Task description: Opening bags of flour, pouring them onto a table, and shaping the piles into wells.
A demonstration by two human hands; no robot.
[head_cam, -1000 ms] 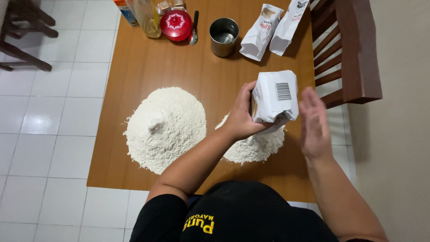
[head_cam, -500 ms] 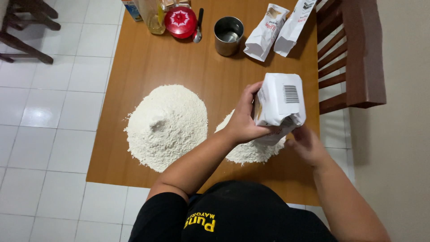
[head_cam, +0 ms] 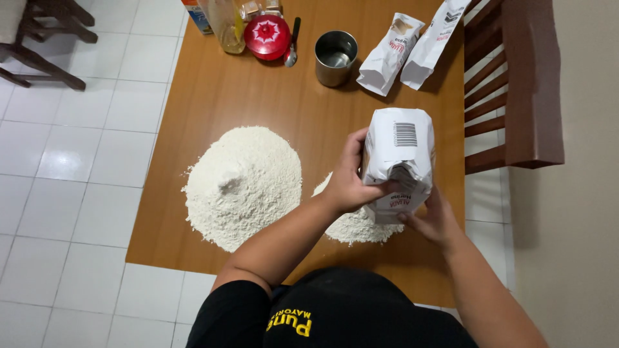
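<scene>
While the white paper bag [head_cam: 398,161] hangs upside down over the small flour heap [head_cam: 351,222], the left hand [head_cam: 348,180] wraps its side and the right hand [head_cam: 433,218] cups its low end. One big flour pile [head_cam: 245,183] already sits to the left (two emptied bags [head_cam: 412,48] lie far off) on the wooden table [head_cam: 193,238].

White flour bag [head_cam: 400,161] w/ barcode, two white bags [head_cam: 412,45] behind
</scene>
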